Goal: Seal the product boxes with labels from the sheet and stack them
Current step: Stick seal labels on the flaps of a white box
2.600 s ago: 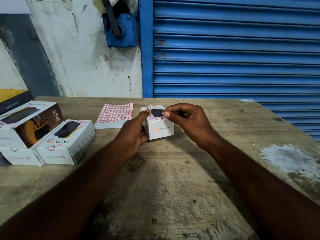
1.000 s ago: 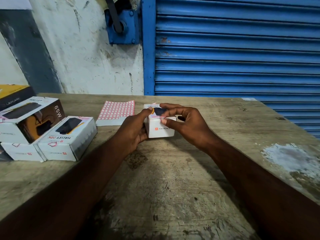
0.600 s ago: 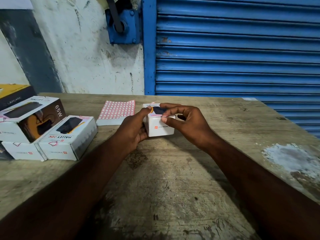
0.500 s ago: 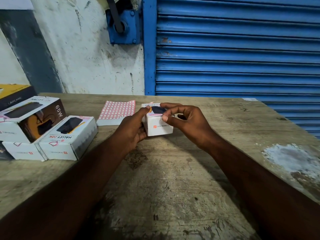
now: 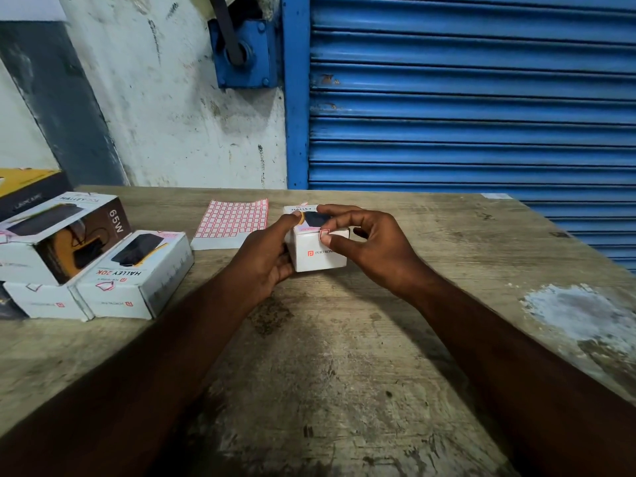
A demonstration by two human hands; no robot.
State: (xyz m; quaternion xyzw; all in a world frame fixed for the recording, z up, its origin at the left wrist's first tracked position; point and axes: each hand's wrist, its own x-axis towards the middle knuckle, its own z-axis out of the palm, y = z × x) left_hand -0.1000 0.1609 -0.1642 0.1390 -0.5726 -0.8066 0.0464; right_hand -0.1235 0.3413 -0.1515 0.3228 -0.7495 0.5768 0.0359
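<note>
Right grip [image 5: 375, 246] has come down from above the box [image 5: 316, 259]. Its thumb now presses the label [image 5: 324, 233] over the front top edge, with the forefinger on the top face, so it pinches the box. Left grip [image 5: 265, 256] grasps the box's left side, thumb on top. The box stands on the worktop [image 5: 344, 356] near the far edge, centre. The sheet [image 5: 232, 222] lies just left of it. More boxes [image 5: 134, 273] sit at the left edge.

A blue roller shutter [image 5: 471, 98] is seen behind the worn wooden table [image 5: 327, 356]; a stained white wall [image 5: 165, 108] is seen behind its left part.
</note>
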